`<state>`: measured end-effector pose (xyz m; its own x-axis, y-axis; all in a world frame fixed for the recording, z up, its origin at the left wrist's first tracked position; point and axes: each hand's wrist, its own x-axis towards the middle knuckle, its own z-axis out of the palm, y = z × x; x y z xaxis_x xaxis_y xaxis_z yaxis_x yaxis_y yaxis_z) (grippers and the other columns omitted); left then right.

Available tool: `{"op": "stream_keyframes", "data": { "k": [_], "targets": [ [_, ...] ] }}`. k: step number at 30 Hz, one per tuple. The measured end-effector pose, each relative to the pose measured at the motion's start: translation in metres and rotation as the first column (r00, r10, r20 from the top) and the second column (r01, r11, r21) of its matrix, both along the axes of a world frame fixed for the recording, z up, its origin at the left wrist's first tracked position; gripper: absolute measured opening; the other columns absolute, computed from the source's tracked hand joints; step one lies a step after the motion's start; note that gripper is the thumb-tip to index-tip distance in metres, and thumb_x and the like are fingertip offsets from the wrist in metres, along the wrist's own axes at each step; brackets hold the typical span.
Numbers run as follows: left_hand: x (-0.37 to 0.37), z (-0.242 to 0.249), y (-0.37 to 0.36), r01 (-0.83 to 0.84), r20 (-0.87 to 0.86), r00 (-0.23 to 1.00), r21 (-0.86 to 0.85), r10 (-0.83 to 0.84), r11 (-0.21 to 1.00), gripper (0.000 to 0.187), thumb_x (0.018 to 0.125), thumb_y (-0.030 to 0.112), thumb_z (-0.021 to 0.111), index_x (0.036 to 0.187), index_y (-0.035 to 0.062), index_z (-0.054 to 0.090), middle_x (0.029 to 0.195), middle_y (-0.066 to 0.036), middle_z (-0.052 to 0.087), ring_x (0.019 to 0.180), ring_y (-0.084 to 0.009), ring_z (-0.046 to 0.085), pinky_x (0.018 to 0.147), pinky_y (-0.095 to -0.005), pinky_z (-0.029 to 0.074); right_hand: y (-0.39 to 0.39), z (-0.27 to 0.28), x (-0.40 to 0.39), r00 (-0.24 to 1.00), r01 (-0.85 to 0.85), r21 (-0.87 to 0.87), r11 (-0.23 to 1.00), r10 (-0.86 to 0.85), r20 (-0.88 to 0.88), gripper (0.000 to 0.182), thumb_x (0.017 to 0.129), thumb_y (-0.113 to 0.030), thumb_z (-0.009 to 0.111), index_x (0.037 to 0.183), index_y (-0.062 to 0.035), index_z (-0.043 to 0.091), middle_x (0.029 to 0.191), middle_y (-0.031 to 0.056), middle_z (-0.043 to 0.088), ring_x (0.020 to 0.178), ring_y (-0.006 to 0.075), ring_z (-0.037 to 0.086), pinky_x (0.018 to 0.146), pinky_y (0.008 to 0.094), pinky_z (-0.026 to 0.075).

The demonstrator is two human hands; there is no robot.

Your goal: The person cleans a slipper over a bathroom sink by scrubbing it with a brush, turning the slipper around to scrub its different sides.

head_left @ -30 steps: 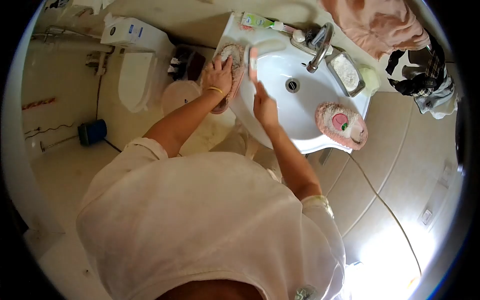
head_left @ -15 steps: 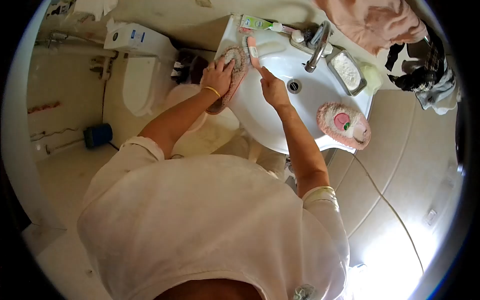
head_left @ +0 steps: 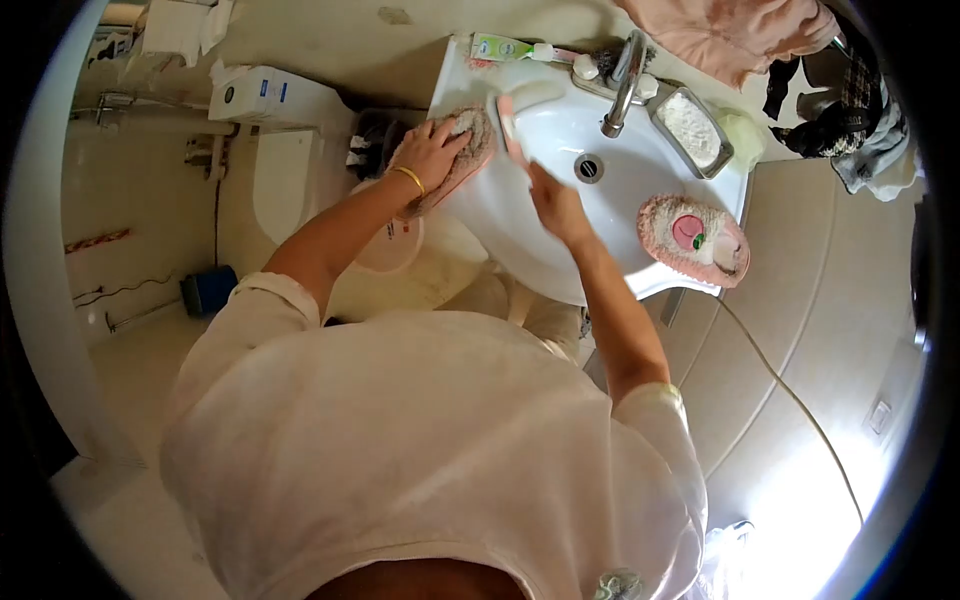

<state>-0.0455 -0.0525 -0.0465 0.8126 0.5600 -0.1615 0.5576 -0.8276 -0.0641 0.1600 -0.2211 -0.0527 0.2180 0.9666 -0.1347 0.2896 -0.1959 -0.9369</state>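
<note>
My left hand [head_left: 428,160] grips a fluffy pinkish slipper [head_left: 474,138] at the left rim of the white washbasin [head_left: 625,215]; its fingers lie over the upper and hide part of it. In my right hand [head_left: 558,205] is the handle of a pink scrub brush [head_left: 508,125], its head close beside the slipper, its bristles hard to see. A second slipper [head_left: 672,225], pink and fluffy with a round face decoration, rests on the basin's right rim. Near the basin's middle is the drain [head_left: 589,168].
A chrome faucet [head_left: 627,85] rises at the back, next to a metal tray of white powder [head_left: 690,128]. A green tube [head_left: 500,47] lies on the back left corner. Clothes [head_left: 735,35] hang at the upper right. Left of me are a toilet [head_left: 285,180] and a pale bucket [head_left: 392,245].
The brush has tilted and shifted slightly down along the slipper with my right hand. My left hand has tipped the slipper a little; the whole view has shifted slightly.
</note>
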Motion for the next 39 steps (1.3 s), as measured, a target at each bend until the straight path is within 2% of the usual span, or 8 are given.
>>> {"op": "stream_keyframes", "data": {
  "k": [4, 10, 12, 14, 22, 28, 34, 39],
  "targets": [
    [-0.001, 0.003, 0.0, 0.018, -0.054, 0.998, -0.01, -0.019, 1.0, 0.039, 0.086, 0.02, 0.046, 0.124, 0.0221, 0.052, 0.131, -0.008, 0.038, 0.116, -0.0333, 0.039, 0.094, -0.0454, 0.035, -0.046, -0.01, -0.03, 0.983, 0.08, 0.266, 0.961, -0.12, 0.14, 0.04, 0.081, 0.0, 0.051, 0.12, -0.0011, 0.052, 0.106, 0.0302, 0.054, 0.104, 0.0432, 0.052, 0.088, 0.0427, 0.043],
    [0.0, 0.004, 0.003, 0.046, -0.028, 0.999, 0.023, -0.045, 0.999, 0.036, 0.086, 0.02, 0.045, 0.12, 0.0226, 0.055, 0.131, -0.007, 0.039, 0.115, -0.0327, 0.04, 0.093, -0.0451, 0.036, 0.041, 0.001, 0.006, 0.996, -0.008, 0.0, 1.0, 0.008, 0.089, 0.033, 0.084, -0.009, 0.049, 0.117, -0.0032, 0.052, 0.096, 0.0267, 0.058, 0.091, 0.0425, 0.056, 0.075, 0.043, 0.048],
    [0.003, 0.009, 0.002, 0.04, -0.037, 0.998, -0.021, -0.041, 0.999, 0.036, 0.085, 0.019, 0.045, 0.119, 0.0226, 0.055, 0.131, -0.007, 0.039, 0.115, -0.0324, 0.04, 0.093, -0.0448, 0.036, 0.002, -0.016, -0.005, 0.987, 0.012, 0.214, 0.977, -0.045, 0.152, 0.035, 0.083, -0.005, 0.049, 0.118, -0.0015, 0.052, 0.101, 0.0269, 0.057, 0.096, 0.0417, 0.055, 0.079, 0.0416, 0.047],
    [0.0, 0.005, 0.01, 0.101, -0.025, 0.995, -0.002, -0.101, 0.995, 0.036, 0.084, 0.019, 0.046, 0.119, 0.0229, 0.055, 0.131, -0.006, 0.039, 0.114, -0.0321, 0.04, 0.093, -0.0444, 0.036, -0.049, -0.009, -0.024, 0.998, 0.058, 0.123, 0.991, -0.062, 0.025, 0.037, 0.086, -0.002, 0.051, 0.122, 0.0036, 0.049, 0.114, 0.023, 0.058, 0.105, 0.0297, 0.058, 0.089, 0.0326, 0.043],
    [-0.002, 0.004, 0.008, 0.116, -0.039, 0.993, 0.023, -0.115, 0.993, 0.039, 0.082, 0.017, 0.049, 0.12, 0.0223, 0.054, 0.132, -0.006, 0.038, 0.115, -0.0323, 0.04, 0.093, -0.0439, 0.036, 0.036, -0.01, 0.003, 0.988, 0.023, 0.002, 1.0, -0.023, 0.156, 0.034, 0.087, -0.011, 0.049, 0.119, 0.0011, 0.052, 0.103, 0.0264, 0.058, 0.096, 0.0387, 0.058, 0.078, 0.0369, 0.048],
    [0.002, 0.006, 0.006, 0.087, -0.073, 0.994, -0.008, -0.088, 0.996, 0.038, 0.083, 0.018, 0.047, 0.121, 0.0225, 0.054, 0.133, -0.007, 0.037, 0.117, -0.0323, 0.039, 0.094, -0.0446, 0.035, -0.071, -0.009, -0.062, 0.983, 0.159, 0.08, 0.984, -0.15, -0.104, 0.039, 0.084, -0.004, 0.051, 0.122, 0.0072, 0.048, 0.116, 0.0283, 0.054, 0.112, 0.0386, 0.051, 0.095, 0.0379, 0.04],
    [0.002, 0.005, 0.008, 0.102, -0.073, 0.992, -0.009, -0.102, 0.995, 0.036, 0.086, 0.023, 0.044, 0.121, 0.024, 0.054, 0.133, -0.004, 0.037, 0.119, -0.029, 0.038, 0.094, -0.0473, 0.034, 0.019, -0.016, -0.02, 0.981, 0.123, -0.017, 0.992, -0.119, 0.152, 0.039, 0.085, -0.011, 0.053, 0.123, 0.0002, 0.05, 0.114, 0.0256, 0.055, 0.106, 0.0371, 0.054, 0.087, 0.0378, 0.045],
    [0.004, 0.03, 0.029, 0.494, -0.069, 0.867, -0.019, -0.494, 0.869, 0.034, 0.082, 0.025, 0.052, 0.114, 0.0206, 0.059, 0.135, -0.004, 0.038, 0.124, -0.0278, 0.034, 0.101, -0.05, 0.027, -0.013, -0.014, 0.011, 0.972, 0.221, 0.059, 0.974, -0.224, 0.069, 0.042, 0.088, -0.019, 0.055, 0.124, 0.0009, 0.048, 0.108, 0.0219, 0.061, 0.096, 0.0271, 0.061, 0.082, 0.0316, 0.046]
  ]
}}
